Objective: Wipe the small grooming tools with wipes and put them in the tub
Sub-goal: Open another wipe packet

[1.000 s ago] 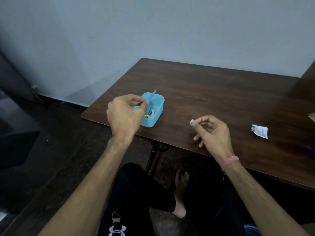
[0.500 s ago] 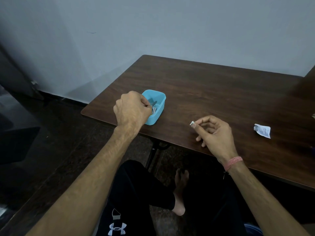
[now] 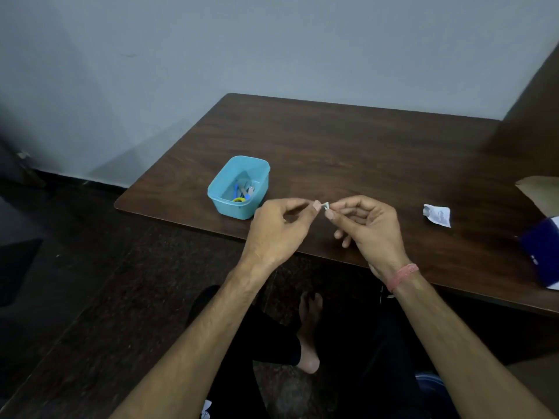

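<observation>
Pale grey wall runs behind a dark wood tabletop that stands in a corner, with dark flooring below and the seated person's legs under its near edge. From the head view, the one view there is, a blue tub sits near the tabletop's left front corner, and inside it lie several small grooming tools: blue-handled pieces, something metallic, and a yellow ring at the near wall, too small to name one by one. Just right of the tub and apart from it, both hands meet over the front edge. The right hand pinches a small white wipe between thumb and forefinger, a narrow grip closed on it, its other fingers loosely curled beneath. The left hand brings thumb and forefinger to the same scrap, its grip narrow too and touching the wipe's left end; no tool shows in either hand. Well off to the right lies a torn white wrapper, and at the right edge a dark blue box and a brown cardboard piece. I'd judge the work far along, perhaps finished: tools rest in the tub, none is visible loose on the tabletop, and what seems left is disposing of the used wipe.
</observation>
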